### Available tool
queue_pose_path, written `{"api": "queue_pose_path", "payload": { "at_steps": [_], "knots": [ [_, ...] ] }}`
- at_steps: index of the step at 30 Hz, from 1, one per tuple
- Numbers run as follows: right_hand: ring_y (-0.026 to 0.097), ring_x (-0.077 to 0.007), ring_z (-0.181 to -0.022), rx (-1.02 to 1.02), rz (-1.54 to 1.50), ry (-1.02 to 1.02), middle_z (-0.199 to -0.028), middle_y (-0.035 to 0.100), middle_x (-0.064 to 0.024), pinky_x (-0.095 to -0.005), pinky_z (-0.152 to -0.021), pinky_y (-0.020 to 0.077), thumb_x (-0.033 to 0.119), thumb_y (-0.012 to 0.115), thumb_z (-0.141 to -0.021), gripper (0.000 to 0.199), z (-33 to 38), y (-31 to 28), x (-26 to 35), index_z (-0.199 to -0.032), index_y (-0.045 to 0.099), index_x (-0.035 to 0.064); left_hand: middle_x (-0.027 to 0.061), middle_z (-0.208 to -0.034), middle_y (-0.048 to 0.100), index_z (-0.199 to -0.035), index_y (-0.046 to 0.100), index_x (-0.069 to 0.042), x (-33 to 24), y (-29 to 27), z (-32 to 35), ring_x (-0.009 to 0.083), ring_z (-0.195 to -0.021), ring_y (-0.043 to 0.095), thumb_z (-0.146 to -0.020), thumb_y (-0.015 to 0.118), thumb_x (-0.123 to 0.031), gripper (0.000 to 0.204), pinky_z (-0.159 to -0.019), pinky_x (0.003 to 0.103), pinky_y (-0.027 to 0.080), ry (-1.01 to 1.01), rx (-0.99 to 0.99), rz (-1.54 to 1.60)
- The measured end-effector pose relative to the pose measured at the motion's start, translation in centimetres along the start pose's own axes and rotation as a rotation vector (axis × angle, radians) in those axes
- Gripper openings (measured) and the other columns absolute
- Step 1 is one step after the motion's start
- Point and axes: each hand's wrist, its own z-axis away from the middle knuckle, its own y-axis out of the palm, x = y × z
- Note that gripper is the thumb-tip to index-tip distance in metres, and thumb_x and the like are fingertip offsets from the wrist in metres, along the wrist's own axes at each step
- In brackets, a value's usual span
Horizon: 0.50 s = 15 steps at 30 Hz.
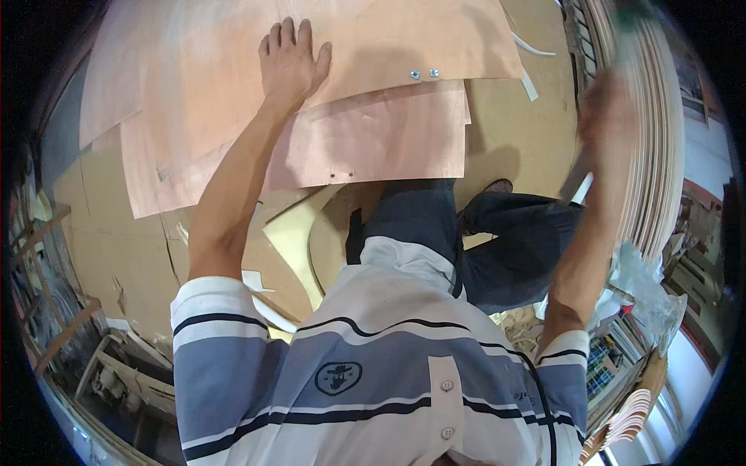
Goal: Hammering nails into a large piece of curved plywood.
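Plywood sheets (326, 93), thin and pinkish, lie stacked in layers on the floor (528, 132), and the left hand (291, 62) presses flat on the topmost one, fingers spread wide and palm down. It grips nothing; the straight arm behind it suggests weight leaned into the sheet, probably to keep it from sliding or lifting. Two small metal fasteners (424, 74) sit on the top sheet near its lower edge, to the right of that hand and well apart from it. On the sheet beneath, nearer the person than the left hand, a pair of small dark holes (346, 175) shows.

The right hand (610, 116) is raised off to the right, well clear of the sheets and blurred by motion. It seems closed around a tool with a pale handle (579, 186) and a greenish top (637, 12), though the blur hides what kind of tool it is and how the fingers sit.

Beyond the right hand stands a stack of curved wooden strips (660, 155). Below the left hand, pale offcuts (291, 233) lie beside the person's bent knees.
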Motion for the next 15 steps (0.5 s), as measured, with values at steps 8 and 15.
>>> {"api": "queue_pose_path", "payload": {
  "at_steps": [8,15],
  "knots": [
    [0.052,-0.0228,-0.052,-0.259,1.6,-0.18,-0.067,0.054,-0.0102,-0.036,-0.05,0.0463,0.029,0.045,-0.095,0.027,5.1,8.8,-4.7,-0.087,0.06,0.0087,0.0232,-0.133,0.047,-0.127,0.05,-0.003,-0.1,-0.2,-0.6,0.0387,-0.125,0.04,-0.088,0.049,-0.044,0.056,-0.104,0.05,0.029,-0.005,0.026,-0.03],
    [0.059,-0.0371,-0.072,0.222,0.027,0.093,-0.076,0.059,-0.0224,-0.0452,-0.067,0.0445,0.038,0.037,-0.098,0.045,3.7,5.3,-0.8,-0.092,0.061,0.0004,0.0237,-0.131,0.049,-0.127,0.051,-0.003,-1.3,-1.0,0.0,0.0395,-0.124,0.042,-0.088,0.048,-0.045,0.057,-0.104,0.051,0.03,0.003,-0.002,-0.009]
  ]
}}
